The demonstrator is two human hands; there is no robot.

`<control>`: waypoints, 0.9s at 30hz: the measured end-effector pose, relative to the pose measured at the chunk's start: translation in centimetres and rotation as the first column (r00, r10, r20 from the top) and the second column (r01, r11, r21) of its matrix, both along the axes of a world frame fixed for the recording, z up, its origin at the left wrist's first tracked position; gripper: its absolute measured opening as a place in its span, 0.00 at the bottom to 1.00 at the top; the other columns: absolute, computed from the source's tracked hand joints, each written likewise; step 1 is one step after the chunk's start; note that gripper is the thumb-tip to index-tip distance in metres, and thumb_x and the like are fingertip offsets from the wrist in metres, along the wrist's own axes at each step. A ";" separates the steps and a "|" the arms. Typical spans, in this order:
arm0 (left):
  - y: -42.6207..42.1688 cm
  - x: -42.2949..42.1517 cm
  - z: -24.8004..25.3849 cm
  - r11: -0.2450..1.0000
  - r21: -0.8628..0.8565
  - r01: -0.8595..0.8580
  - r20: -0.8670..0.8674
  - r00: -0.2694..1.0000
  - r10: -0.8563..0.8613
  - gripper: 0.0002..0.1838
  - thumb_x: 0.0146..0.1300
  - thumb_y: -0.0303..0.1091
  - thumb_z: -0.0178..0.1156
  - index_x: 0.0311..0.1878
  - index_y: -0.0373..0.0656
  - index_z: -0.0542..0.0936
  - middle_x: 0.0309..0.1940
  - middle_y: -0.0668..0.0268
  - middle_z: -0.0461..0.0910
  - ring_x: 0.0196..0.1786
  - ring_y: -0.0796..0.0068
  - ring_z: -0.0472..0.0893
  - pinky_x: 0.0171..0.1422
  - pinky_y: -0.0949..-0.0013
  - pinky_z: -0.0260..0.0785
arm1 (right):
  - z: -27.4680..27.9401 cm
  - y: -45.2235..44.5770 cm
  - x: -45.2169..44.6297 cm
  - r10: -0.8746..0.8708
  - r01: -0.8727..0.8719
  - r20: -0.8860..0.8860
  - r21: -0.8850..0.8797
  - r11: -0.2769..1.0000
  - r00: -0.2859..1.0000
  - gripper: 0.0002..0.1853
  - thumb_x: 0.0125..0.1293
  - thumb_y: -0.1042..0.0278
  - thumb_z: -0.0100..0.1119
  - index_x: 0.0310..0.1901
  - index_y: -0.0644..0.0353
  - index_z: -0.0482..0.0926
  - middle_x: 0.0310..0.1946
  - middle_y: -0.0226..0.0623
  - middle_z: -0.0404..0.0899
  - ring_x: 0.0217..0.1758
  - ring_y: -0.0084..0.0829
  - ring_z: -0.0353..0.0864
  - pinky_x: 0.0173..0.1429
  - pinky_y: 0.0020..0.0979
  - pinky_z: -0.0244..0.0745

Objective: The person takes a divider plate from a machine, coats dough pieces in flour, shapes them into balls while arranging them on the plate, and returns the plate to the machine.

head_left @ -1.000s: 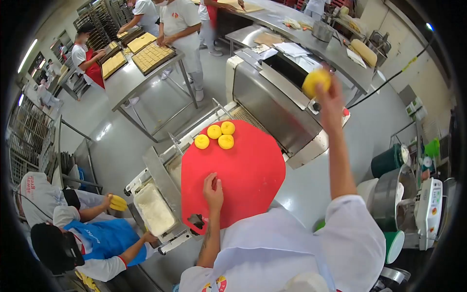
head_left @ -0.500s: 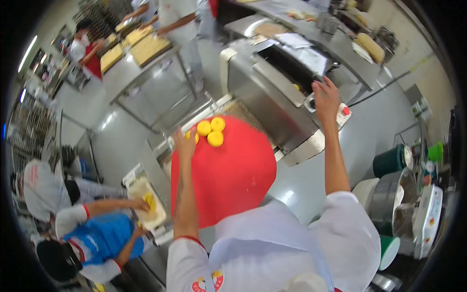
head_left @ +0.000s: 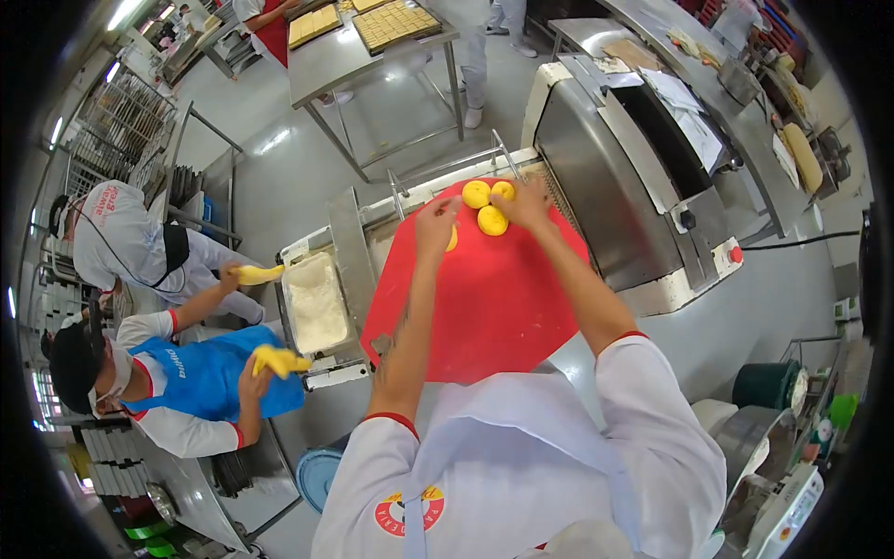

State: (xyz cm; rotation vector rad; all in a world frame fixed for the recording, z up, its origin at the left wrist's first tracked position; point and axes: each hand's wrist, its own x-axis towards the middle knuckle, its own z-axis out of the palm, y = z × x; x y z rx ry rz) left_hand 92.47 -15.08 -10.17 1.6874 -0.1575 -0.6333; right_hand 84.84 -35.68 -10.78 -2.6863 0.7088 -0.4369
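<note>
Yellow dough rounds (head_left: 492,221) sit grouped near the far end of a red sheet (head_left: 484,307) in front of me. My left hand (head_left: 436,226) is curled over one yellow dough round (head_left: 453,238) at the left of the group, and its fingers hide part of it. From the right, my right hand (head_left: 528,201) closes its fingers on another dough round (head_left: 503,190). A further round (head_left: 476,194) lies between the two hands, touched by neither.
Beyond the sheet stands a metal roller machine (head_left: 610,158) with a red button (head_left: 736,254). At left, a co-worker in a blue apron (head_left: 209,373) holds yellow dough pieces beside a tray of flour (head_left: 317,303). A steel table (head_left: 326,79) bears trays of yellow pieces.
My right hand has come from the machine's side to the dough rounds. My left hand stays by them. The view has shifted, and the co-worker has lifted yellow dough from the flour tray.
</note>
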 end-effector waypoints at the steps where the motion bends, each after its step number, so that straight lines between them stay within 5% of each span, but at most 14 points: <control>1: -0.7 0.6 1.1 0.983 0.174 0.054 0.071 0.995 -0.067 0.39 0.59 0.51 0.69 0.68 0.39 0.71 0.57 0.50 0.73 0.59 0.58 0.78 0.56 0.57 0.75 | -0.4 0.4 0.8 0.035 -0.035 -0.009 0.042 0.998 0.999 0.34 0.58 0.49 0.70 0.62 0.59 0.75 0.52 0.50 0.81 0.57 0.49 0.79 0.63 0.50 0.71; 4: -3.8 1.6 -0.2 0.881 0.441 -0.169 0.493 0.866 -0.081 0.45 0.55 0.52 0.71 0.72 0.39 0.68 0.62 0.48 0.70 0.62 0.52 0.77 0.58 0.54 0.75 | -0.5 0.8 0.2 0.158 -0.200 0.139 0.382 0.902 0.978 0.34 0.55 0.55 0.74 0.61 0.58 0.72 0.48 0.49 0.82 0.53 0.48 0.82 0.58 0.46 0.74; 8: -6.1 2.0 -2.4 0.810 0.586 -0.019 0.507 0.789 -0.348 0.40 0.50 0.51 0.74 0.62 0.40 0.73 0.63 0.48 0.69 0.61 0.49 0.76 0.60 0.52 0.74 | 7.2 -0.1 -5.0 0.056 -0.295 0.507 0.405 0.865 0.860 0.29 0.60 0.61 0.71 0.61 0.60 0.74 0.42 0.48 0.84 0.46 0.43 0.86 0.51 0.40 0.78; 12: -5.9 -0.1 -4.5 0.957 0.288 -0.024 0.620 0.766 -0.167 0.31 0.52 0.40 0.76 0.56 0.41 0.72 0.50 0.54 0.80 0.54 0.51 0.81 0.56 0.54 0.75 | 22.8 -9.2 -8.7 -0.046 -0.087 0.856 0.105 0.991 0.515 0.25 0.67 0.59 0.68 0.62 0.61 0.77 0.44 0.44 0.85 0.47 0.28 0.84 0.53 0.30 0.78; 13: -5.4 -0.8 -4.6 0.984 0.165 -0.062 0.567 0.822 -0.043 0.31 0.53 0.39 0.75 0.57 0.42 0.72 0.49 0.55 0.81 0.52 0.54 0.82 0.55 0.56 0.76 | 25.9 -11.5 -9.2 -0.196 -0.086 0.916 0.239 0.967 0.349 0.22 0.68 0.59 0.67 0.60 0.61 0.78 0.41 0.38 0.85 0.45 0.23 0.82 0.51 0.28 0.79; 14: -5.2 -1.0 -4.6 0.992 0.046 -0.116 0.490 0.868 0.078 0.31 0.54 0.37 0.75 0.57 0.42 0.71 0.48 0.56 0.82 0.50 0.57 0.83 0.54 0.58 0.76 | 30.1 -12.6 -9.9 0.015 -0.113 0.992 -0.001 0.994 0.122 0.22 0.70 0.57 0.66 0.60 0.60 0.78 0.45 0.36 0.84 0.45 0.22 0.81 0.51 0.28 0.79; 15: -5.1 -0.9 -4.3 0.988 -0.062 -0.144 0.484 0.861 0.156 0.30 0.55 0.36 0.75 0.58 0.42 0.72 0.48 0.58 0.82 0.49 0.60 0.83 0.54 0.60 0.76 | 31.7 -15.4 -10.1 0.106 -0.087 0.993 -0.102 0.991 0.048 0.26 0.71 0.55 0.64 0.63 0.62 0.74 0.52 0.45 0.82 0.46 0.27 0.82 0.51 0.28 0.79; 17: -4.9 -0.9 -3.5 0.939 -0.276 -0.203 0.440 0.842 0.311 0.29 0.58 0.34 0.74 0.60 0.42 0.72 0.48 0.61 0.82 0.48 0.67 0.83 0.53 0.65 0.76 | 31.5 -18.3 -10.0 0.026 0.123 0.949 -0.068 0.990 0.314 0.26 0.71 0.53 0.62 0.62 0.63 0.74 0.57 0.53 0.79 0.49 0.36 0.83 0.55 0.32 0.79; 20: -5.2 -2.1 2.3 0.967 -0.246 -0.065 0.458 0.872 0.175 0.29 0.58 0.31 0.73 0.62 0.42 0.74 0.48 0.64 0.81 0.48 0.73 0.82 0.54 0.68 0.76 | 22.6 -24.8 -7.3 -0.071 0.225 0.631 -0.167 0.960 0.773 0.25 0.71 0.51 0.61 0.58 0.65 0.78 0.60 0.62 0.75 0.56 0.55 0.80 0.61 0.42 0.76; 21: -5.2 -2.8 4.0 0.974 -0.226 -0.020 0.456 0.881 0.124 0.29 0.57 0.31 0.74 0.62 0.42 0.75 0.51 0.63 0.80 0.48 0.72 0.82 0.54 0.67 0.76 | 17.5 -25.8 -7.2 -0.035 0.297 0.521 -0.429 0.853 0.853 0.24 0.72 0.50 0.58 0.56 0.64 0.80 0.62 0.61 0.73 0.62 0.59 0.75 0.66 0.47 0.70; 23: -6.8 -4.7 7.1 0.975 -0.213 0.059 0.448 0.893 0.043 0.30 0.56 0.32 0.75 0.61 0.42 0.76 0.57 0.60 0.78 0.49 0.70 0.82 0.55 0.67 0.76 | 17.2 -17.6 -9.5 0.006 -0.026 0.431 0.040 0.999 0.902 0.25 0.71 0.51 0.58 0.60 0.62 0.78 0.61 0.57 0.75 0.58 0.51 0.76 0.65 0.44 0.70; 25: -9.3 -6.9 9.9 0.968 -0.144 0.207 0.714 0.699 -0.044 0.34 0.53 0.32 0.76 0.65 0.43 0.74 0.63 0.57 0.73 0.49 0.68 0.83 0.56 0.65 0.76 | 16.1 -7.6 -11.2 0.084 -0.274 0.468 0.356 0.893 0.880 0.26 0.69 0.55 0.62 0.65 0.58 0.77 0.56 0.51 0.80 0.47 0.42 0.83 0.56 0.39 0.76; 26: -9.8 -8.3 11.2 0.957 -0.075 0.280 0.816 0.569 -0.103 0.36 0.52 0.32 0.76 0.66 0.44 0.74 0.67 0.56 0.70 0.48 0.67 0.83 0.57 0.64 0.76 | 16.2 -4.7 -12.0 0.184 -0.489 0.546 0.489 0.723 0.818 0.27 0.68 0.56 0.64 0.66 0.55 0.76 0.53 0.48 0.82 0.43 0.37 0.84 0.52 0.37 0.78; 27: -9.9 -9.7 13.3 0.951 -0.061 0.303 0.775 0.614 -0.146 0.38 0.51 0.33 0.77 0.67 0.46 0.73 0.69 0.55 0.67 0.51 0.65 0.83 0.57 0.62 0.76 | 17.3 -4.5 -12.3 0.224 -0.475 0.504 0.449 0.757 0.834 0.27 0.66 0.57 0.66 0.66 0.53 0.77 0.51 0.46 0.84 0.41 0.32 0.84 0.50 0.34 0.79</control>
